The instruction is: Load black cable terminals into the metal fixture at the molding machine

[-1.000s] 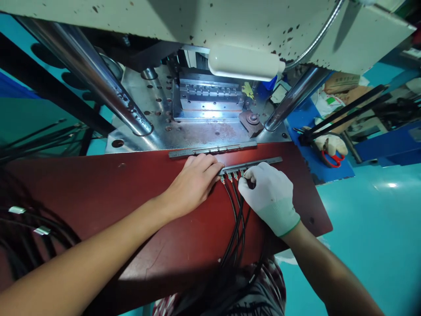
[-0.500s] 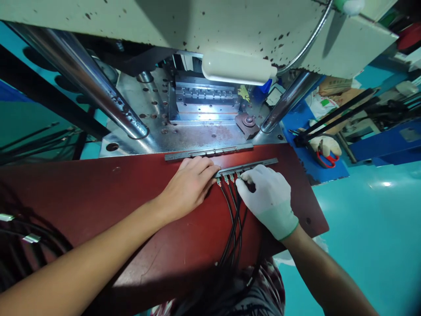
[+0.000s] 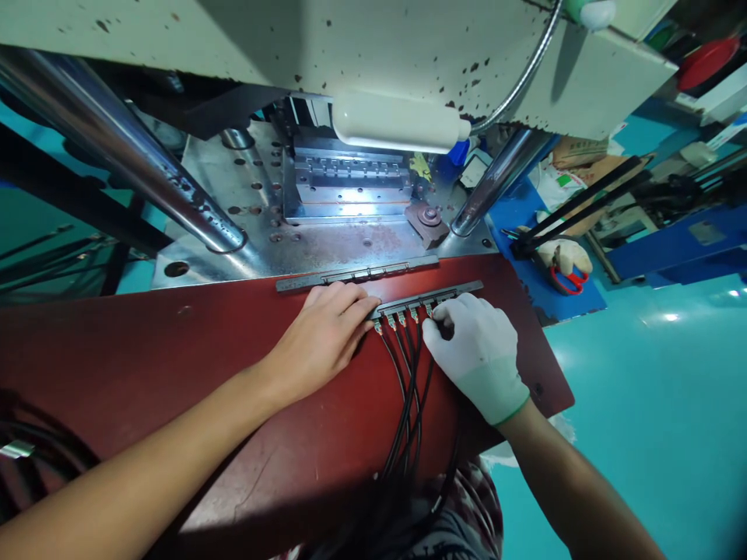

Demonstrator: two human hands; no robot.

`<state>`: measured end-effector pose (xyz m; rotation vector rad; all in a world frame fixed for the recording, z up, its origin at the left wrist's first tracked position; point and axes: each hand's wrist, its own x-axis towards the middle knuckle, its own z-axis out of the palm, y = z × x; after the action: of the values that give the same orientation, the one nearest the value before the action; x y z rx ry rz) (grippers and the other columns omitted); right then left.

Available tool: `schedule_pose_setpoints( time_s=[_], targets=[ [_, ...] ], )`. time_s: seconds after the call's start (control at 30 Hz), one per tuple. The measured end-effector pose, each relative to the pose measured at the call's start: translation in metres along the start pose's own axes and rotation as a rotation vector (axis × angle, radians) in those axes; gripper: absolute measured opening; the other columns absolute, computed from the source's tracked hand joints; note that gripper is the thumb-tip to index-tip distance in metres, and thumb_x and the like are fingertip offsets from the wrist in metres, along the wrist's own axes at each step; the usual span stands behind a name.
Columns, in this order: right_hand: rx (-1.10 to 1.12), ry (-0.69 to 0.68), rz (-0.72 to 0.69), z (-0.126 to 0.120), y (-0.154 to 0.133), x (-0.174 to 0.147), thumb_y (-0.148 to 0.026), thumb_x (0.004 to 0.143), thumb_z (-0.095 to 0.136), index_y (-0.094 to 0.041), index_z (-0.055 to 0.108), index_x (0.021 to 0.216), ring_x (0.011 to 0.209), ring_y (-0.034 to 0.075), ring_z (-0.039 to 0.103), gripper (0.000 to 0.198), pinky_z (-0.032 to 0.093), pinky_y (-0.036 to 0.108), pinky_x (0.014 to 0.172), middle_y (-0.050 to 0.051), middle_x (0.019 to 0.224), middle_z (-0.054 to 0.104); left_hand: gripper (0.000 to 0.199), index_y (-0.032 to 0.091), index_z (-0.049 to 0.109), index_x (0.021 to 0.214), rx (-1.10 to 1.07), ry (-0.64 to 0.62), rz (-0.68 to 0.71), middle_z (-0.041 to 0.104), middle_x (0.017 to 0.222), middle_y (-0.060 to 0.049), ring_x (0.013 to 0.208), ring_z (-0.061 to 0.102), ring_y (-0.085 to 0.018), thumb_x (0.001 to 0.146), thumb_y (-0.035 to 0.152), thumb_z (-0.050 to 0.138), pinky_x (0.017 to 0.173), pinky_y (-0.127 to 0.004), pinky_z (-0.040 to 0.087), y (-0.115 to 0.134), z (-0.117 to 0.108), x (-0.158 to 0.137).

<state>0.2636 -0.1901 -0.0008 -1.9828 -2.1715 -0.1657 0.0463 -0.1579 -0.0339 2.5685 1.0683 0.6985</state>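
Around my work I see a press frame overhead, its steel column (image 3: 134,167) slanting down on the left and a second one (image 3: 496,183) on the right, with the lit mould block (image 3: 347,183) between them and a white lamp (image 3: 397,123) hanging just in front of it. Off to the right, on a blue surface, lie red-handled scissors (image 3: 565,278). A spare metal bar (image 3: 355,274) lies along the far edge of the red tabletop (image 3: 145,350), just beyond my fingers. The holder strip (image 3: 429,296) lies flat on the tabletop, its long axis running left to right, slightly rising to the right. Black cables (image 3: 408,404) plug into its near side and trail toward me. My left hand (image 3: 320,338), bare, rests flat with fingertips pressing the strip's left end, clutching nothing. My gloved right hand (image 3: 475,354) pinches a cable end at the strip.
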Motion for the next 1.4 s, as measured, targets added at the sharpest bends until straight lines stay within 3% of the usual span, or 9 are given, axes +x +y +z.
schedule_pose_setpoints(
  time_s=[0.3,0.57,0.67,0.77,0.93,1.13,1.27,1.4],
  targets=[
    [-0.004,0.033,0.033,0.007,-0.002,0.005,-0.025,0.075,0.057,-0.02,0.051,0.062,0.068,0.016,0.05,0.015,0.025,0.032,0.063,0.0,0.067,0.056,0.027,0.014,0.057,0.117,-0.01,0.013,0.029,0.063,0.107,-0.011,0.093,0.054,-0.023,0.097,0.022,0.04,0.077,-0.037,0.04,-0.001,-0.001,0.001],
    [0.013,0.038,0.021,0.007,-0.002,0.001,-0.025,0.078,0.059,-0.021,0.053,0.064,0.071,0.017,0.054,0.015,0.029,0.032,0.064,0.0,0.069,0.057,0.029,0.013,0.057,0.119,-0.033,-0.009,0.029,0.062,0.108,-0.011,0.095,0.054,-0.023,0.097,0.022,0.041,0.079,-0.037,0.041,-0.002,-0.002,-0.001],
    [0.131,-0.017,0.008,-0.003,0.009,-0.001,-0.03,0.084,0.061,-0.022,0.063,0.074,0.077,0.018,0.058,0.013,0.035,0.031,0.067,-0.001,0.075,0.063,0.029,0.011,0.057,0.119,-0.009,-0.025,0.008,0.062,0.108,-0.012,0.095,0.053,-0.024,0.097,0.022,0.04,0.079,-0.039,0.041,-0.001,-0.002,-0.001],
    [0.248,0.022,-0.008,-0.011,0.034,0.002,-0.029,0.09,0.058,-0.023,0.067,0.093,0.086,0.018,0.061,0.012,0.042,0.03,0.075,0.0,0.09,0.067,0.03,0.012,0.057,0.119,0.015,-0.039,-0.015,0.062,0.108,-0.012,0.095,0.053,-0.024,0.097,0.021,0.039,0.078,-0.039,0.04,0.0,-0.002,0.001],
    [0.257,0.01,-0.209,-0.002,0.069,0.018,-0.017,0.092,0.052,-0.018,0.067,0.109,0.1,0.021,0.058,0.023,0.045,0.035,0.091,0.006,0.108,0.066,0.031,0.013,0.059,0.118,0.12,-0.046,-0.023,0.063,0.11,-0.011,0.095,0.054,-0.024,0.097,0.022,0.038,0.077,-0.038,0.042,-0.006,-0.004,0.001],
    [0.283,-0.035,-0.35,0.0,0.065,0.028,-0.019,0.093,0.053,-0.018,0.068,0.108,0.098,0.021,0.059,0.022,0.046,0.034,0.09,0.006,0.107,0.067,0.032,0.009,0.057,0.122,0.329,-0.079,-0.026,0.063,0.111,-0.013,0.098,0.055,-0.027,0.095,0.018,0.041,0.079,-0.04,0.045,0.003,-0.017,-0.001],
    [0.283,-0.045,-0.412,-0.004,0.056,0.034,-0.023,0.093,0.056,-0.018,0.069,0.106,0.099,0.02,0.059,0.02,0.045,0.032,0.09,0.006,0.107,0.068,0.033,0.01,0.056,0.124,0.27,-0.11,-0.027,0.063,0.111,-0.012,0.101,0.055,-0.026,0.096,0.018,0.04,0.083,-0.041,0.047,0.025,-0.018,0.021],
    [0.231,-0.045,-0.445,0.001,0.055,0.04,-0.027,0.092,0.059,-0.017,0.07,0.104,0.095,0.02,0.06,0.019,0.045,0.031,0.086,0.006,0.104,0.069,0.029,0.01,0.061,0.118,0.199,-0.222,-0.057,0.063,0.105,-0.011,0.1,0.055,-0.026,0.094,0.02,0.046,0.086,-0.041,0.047,0.037,-0.006,0.053]
  ],
)
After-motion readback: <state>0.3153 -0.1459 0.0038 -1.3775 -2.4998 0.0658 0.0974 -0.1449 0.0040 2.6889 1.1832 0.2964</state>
